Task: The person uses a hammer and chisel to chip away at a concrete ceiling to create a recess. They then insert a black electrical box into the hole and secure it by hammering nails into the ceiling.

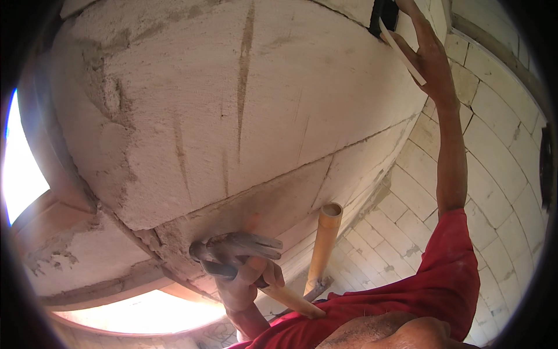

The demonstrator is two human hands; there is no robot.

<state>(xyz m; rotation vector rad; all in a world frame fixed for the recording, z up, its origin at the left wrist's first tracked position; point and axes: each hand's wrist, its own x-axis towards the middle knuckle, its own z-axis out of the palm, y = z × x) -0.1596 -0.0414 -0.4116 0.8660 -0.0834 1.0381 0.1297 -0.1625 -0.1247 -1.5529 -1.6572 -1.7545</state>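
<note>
My left hand [247, 285], low in the view, is closed around a claw hammer near its head. The grey, dusty claw hammer [229, 247] has a pale wooden handle [299, 303] that slants down toward my red shirt. Raised at the upper right, my right hand [436, 64] grips a thin, flat pale strip [410, 57] between thumb and fingers. One end of the strip meets a black box-like piece [382, 16] at the wall's upper edge. The top fingertips of that hand are cut off by the picture's edge.
A rough pale block wall [308, 99] with mortar joints and brown streaks stands before me. An upright bamboo pole [324, 244] rises near my chest. Another block wall [494, 157] runs along the right. Bright openings [145, 311] with wooden frames [58, 215] lie at the left.
</note>
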